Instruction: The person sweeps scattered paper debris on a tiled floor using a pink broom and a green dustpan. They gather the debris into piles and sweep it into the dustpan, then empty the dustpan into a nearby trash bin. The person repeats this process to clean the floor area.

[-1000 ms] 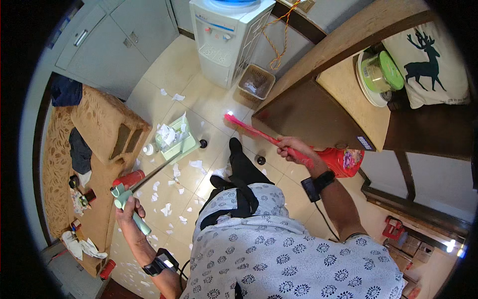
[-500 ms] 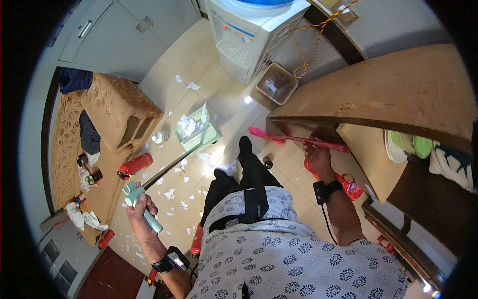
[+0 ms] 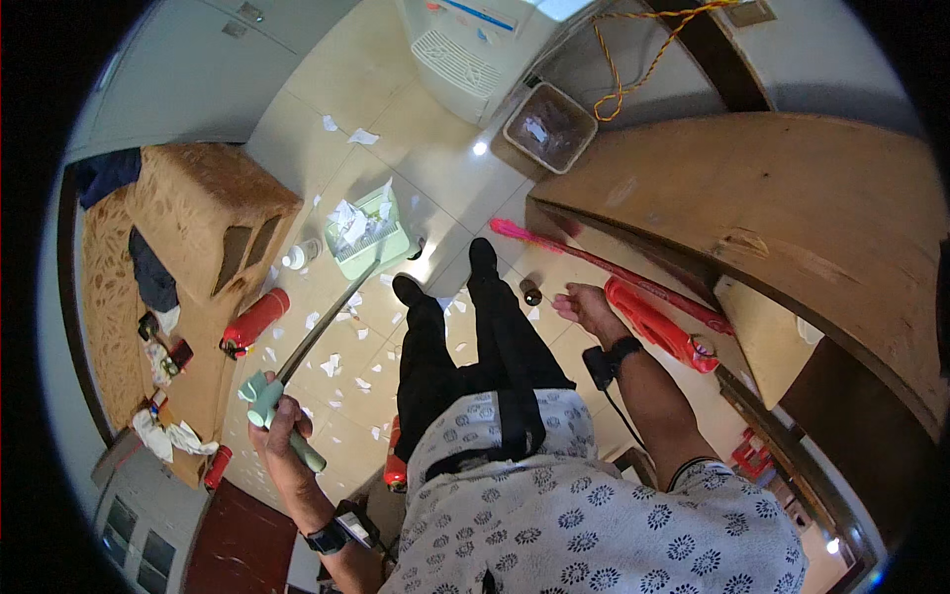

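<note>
Taking twelve o'clock as the top of our view, we begin at the far left, where the brown sofa (image 3: 213,188) stands between nine and ten o'clock with a dark cloth (image 3: 151,272) draped on it. Near nine o'clock we see a red fire extinguisher (image 3: 259,319) on its side. At eight o'clock our left hand (image 3: 282,436) is wrapped firmly around the pale green grip of a long-handled dustpan (image 3: 394,244). Its shaft slants up from our fist toward one o'clock, and its pan rests on the tiles at ten o'clock, heaped with torn paper scraps (image 3: 348,226). A white bottle (image 3: 301,254) stands just beside the pan, on its nine o'clock side, and more paper pieces are strewn below it. The water dispenser (image 3: 465,64) is at twelve o'clock, and a bin (image 3: 539,158) is near one. Right of our shoes, our right hand (image 3: 587,309) has its fingers loosely extended, apart from the pink broom (image 3: 633,282), which passes on the hand's one o'clock side. Whether the broom leans on anything, we cannot tell. From that hand, a red object (image 3: 653,322) is at three o'clock. Farthest right, wooden furniture (image 3: 752,188) fills two to three o'clock.
</note>
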`<move>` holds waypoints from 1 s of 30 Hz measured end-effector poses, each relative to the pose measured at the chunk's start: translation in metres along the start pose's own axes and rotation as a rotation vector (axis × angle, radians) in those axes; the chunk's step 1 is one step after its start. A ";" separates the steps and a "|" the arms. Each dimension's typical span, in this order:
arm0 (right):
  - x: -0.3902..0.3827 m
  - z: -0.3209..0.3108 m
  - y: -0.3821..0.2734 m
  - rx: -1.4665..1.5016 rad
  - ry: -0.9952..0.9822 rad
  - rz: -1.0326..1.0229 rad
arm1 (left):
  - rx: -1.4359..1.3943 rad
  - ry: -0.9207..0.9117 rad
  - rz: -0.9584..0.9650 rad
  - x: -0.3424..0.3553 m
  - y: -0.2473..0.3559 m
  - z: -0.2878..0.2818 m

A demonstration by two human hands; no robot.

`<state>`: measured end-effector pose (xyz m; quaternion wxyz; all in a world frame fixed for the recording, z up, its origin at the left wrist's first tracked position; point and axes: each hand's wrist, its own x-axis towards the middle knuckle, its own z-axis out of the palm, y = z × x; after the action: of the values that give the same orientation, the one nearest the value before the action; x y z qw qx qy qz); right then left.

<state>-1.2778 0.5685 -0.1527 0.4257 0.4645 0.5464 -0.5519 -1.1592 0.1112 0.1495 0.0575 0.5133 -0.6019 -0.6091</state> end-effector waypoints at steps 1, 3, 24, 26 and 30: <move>0.007 0.019 -0.006 -0.048 -0.057 -0.008 | 0.024 0.014 -0.011 0.008 -0.006 0.002; 0.046 0.046 -0.006 -0.035 -0.133 0.023 | 0.080 0.020 -0.026 0.029 -0.017 0.004; 0.441 0.108 -0.168 0.557 0.163 -0.244 | 0.331 -0.341 -0.209 0.123 -0.078 -0.095; 0.440 0.117 -0.167 0.500 0.181 -0.298 | 0.284 -0.345 -0.163 0.124 -0.085 -0.086; 0.432 0.138 -0.167 0.583 0.144 -0.283 | 0.232 -0.256 -0.107 0.136 -0.081 -0.022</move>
<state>-1.5369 0.4537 -0.5443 0.1544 0.5239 0.4532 -0.7045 -1.1631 0.0248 0.0149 -0.1118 0.4659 -0.6423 -0.5982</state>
